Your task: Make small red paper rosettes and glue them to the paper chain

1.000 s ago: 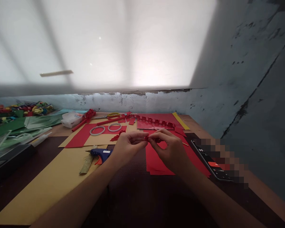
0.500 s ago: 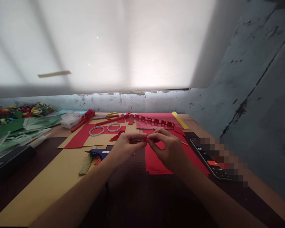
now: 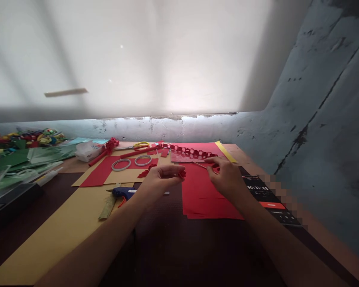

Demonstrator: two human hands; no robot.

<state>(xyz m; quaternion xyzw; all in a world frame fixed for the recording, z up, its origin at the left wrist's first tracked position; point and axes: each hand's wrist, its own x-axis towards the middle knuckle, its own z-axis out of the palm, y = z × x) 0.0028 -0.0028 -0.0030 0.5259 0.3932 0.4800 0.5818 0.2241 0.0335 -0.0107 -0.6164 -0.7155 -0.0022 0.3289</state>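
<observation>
My left hand (image 3: 161, 179) pinches a small rolled red paper piece (image 3: 182, 174) above the table's middle. My right hand (image 3: 227, 177) has moved to the right over a stack of red paper sheets (image 3: 203, 195); its fingers close on a thin wooden stick (image 3: 199, 164) near a small red paper scrap (image 3: 215, 169). A red paper chain (image 3: 191, 151) lies just beyond both hands.
A blue glue gun (image 3: 124, 193) lies left of my left hand. Two tape rings (image 3: 131, 162), scissors (image 3: 137, 146) and a red roll (image 3: 103, 154) sit farther back. Green sheets and colourful scraps (image 3: 26, 153) fill the left. A phone (image 3: 267, 197) rests at right, beside the wall.
My right hand let go of the red piece and moved right and back to the thin stick. The left hand keeps the red piece in about the same place.
</observation>
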